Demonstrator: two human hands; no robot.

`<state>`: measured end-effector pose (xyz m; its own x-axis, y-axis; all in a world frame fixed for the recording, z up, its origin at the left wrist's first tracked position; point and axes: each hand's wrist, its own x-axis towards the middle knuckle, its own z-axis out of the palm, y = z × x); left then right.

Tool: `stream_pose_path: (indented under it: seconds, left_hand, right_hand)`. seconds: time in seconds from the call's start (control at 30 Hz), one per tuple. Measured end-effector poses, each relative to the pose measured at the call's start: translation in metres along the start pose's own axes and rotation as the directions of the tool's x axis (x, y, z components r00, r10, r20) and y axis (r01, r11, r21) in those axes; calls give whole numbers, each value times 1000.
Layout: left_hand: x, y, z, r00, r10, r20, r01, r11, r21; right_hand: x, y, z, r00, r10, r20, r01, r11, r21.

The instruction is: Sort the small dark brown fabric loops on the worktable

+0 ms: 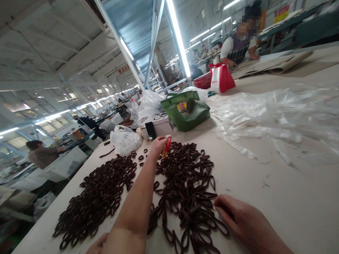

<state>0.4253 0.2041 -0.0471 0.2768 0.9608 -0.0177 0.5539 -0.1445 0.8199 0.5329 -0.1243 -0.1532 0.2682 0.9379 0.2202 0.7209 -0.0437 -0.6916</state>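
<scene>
Two heaps of dark brown elastic fabric loops (189, 187) lie on the beige table (281, 192): the left hand (159, 144), outstretched, pinches a small red tool (167, 145) over the far edge, the right hand (238, 216) presses flat on the near edge.

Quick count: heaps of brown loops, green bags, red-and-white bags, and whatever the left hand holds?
Heaps of dark brown elastic loops: 2
Green foil bag: 1
Red-and-white paper bag: 1
Small red object in the left hand: 1
Total: 5
</scene>
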Motion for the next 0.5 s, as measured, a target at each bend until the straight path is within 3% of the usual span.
stream_pose_path:
  seconds: [0.17,0.33,0.5]
  left_hand:
    - [66,16,42,1000,-6,1,6,963,268]
    - [94,15,74,993,-102,62,67,904,422]
    - [119,12,94,987,-159,17,138,901,412]
  right_hand:
    - [-4,0,5,995,-87,-47,85,996,-32]
    - [-5,-2,7,979,-183,-92,174,980,-100]
    - [-7,-3,9,965,-229,-127,207,964,-167]
